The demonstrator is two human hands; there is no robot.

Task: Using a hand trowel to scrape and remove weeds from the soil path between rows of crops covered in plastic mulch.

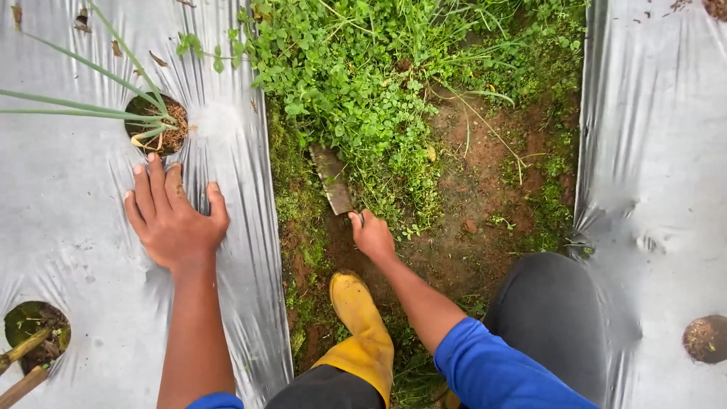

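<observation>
Blade [332,179] clenched in right hand [372,235] amid weeds [356,83]; left hand [173,217] flat, released, on plastic mulch [76,250].

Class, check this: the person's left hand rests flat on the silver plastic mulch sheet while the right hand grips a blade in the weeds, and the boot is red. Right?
Not quite. The head view shows the rubber boot is yellow, not red. The left hand does rest flat on the silver mulch sheet, and the right hand grips the blade.
</observation>
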